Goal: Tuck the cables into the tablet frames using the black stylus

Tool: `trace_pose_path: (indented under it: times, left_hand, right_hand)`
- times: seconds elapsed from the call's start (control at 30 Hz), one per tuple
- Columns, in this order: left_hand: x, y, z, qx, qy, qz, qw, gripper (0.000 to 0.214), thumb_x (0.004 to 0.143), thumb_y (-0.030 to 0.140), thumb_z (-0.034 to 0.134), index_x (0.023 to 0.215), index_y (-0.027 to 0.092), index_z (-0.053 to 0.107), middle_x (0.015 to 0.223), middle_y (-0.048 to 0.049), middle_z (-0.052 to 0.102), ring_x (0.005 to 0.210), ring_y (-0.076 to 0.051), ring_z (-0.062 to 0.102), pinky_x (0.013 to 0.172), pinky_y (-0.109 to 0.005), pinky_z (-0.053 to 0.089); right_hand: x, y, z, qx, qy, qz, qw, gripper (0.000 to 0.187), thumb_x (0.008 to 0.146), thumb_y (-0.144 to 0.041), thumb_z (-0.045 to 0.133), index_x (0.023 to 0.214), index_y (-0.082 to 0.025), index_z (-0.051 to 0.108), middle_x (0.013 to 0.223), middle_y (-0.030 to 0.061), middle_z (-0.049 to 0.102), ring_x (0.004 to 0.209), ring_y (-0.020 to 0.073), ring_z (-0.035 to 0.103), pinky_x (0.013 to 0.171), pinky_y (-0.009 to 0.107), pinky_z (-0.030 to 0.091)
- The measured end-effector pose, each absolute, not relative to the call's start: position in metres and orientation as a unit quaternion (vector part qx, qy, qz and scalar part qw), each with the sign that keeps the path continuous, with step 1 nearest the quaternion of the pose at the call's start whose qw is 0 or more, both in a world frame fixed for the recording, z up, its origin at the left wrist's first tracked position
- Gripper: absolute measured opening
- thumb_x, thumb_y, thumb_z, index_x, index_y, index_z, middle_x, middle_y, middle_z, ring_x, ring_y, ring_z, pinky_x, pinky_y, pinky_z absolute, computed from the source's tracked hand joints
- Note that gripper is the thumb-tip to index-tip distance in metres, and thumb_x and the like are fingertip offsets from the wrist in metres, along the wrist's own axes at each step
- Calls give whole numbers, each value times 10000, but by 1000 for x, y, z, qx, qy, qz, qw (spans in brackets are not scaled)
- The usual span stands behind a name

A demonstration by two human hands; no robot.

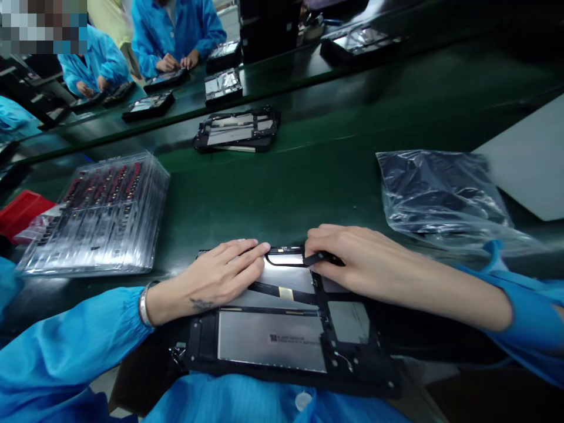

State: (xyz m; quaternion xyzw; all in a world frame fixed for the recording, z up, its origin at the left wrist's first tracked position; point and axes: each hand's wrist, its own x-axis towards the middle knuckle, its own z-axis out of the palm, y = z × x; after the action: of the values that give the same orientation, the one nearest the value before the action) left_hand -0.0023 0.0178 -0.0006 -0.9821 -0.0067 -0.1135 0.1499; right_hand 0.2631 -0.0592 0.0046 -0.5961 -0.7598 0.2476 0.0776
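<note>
An opened tablet frame (282, 341), black with silver metal panels and a flat cable, lies in front of me at the near edge of the green belt. My left hand (220, 276) rests flat on its upper left part, fingers stretched out together. My right hand (352, 258) sits on the upper right part, fingers curled and pinching a small black part (321, 257) against the frame's top edge. Both arms wear blue sleeves, and a metal bracelet (144, 302) circles my left wrist.
A stack of clear trays (101, 217) with small parts stands at the left, beside a red bin (20, 211). A crumpled plastic bag (440, 194) lies at the right. More tablet frames (235, 129) lie farther along the belt, where people in blue coats (176, 29) work.
</note>
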Motion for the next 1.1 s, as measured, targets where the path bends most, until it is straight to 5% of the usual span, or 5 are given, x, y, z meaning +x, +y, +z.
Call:
trace_pose_path:
  times: [0.63, 1.1]
  left_hand:
    - [5, 19, 4, -975, 20, -136, 172, 234, 1011, 103, 416, 1089, 33, 625, 1319, -172, 608, 1182, -285, 620, 966, -407, 559]
    - [-3, 18, 2, -973, 24, -116, 200, 229, 996, 102, 449, 1159, 28, 592, 1379, -199, 558, 1279, -284, 561, 1062, -423, 498]
  right_hand:
    - [264, -60, 4, -585, -767, 251, 86, 247, 931, -281, 437, 846, -153, 630, 915, 59, 593, 784, 147, 527, 645, 269, 352]
    - [260, -58, 6, -602, -756, 247, 69, 207, 941, -252, 454, 902, -157, 633, 962, 44, 599, 863, 166, 536, 685, 289, 351]
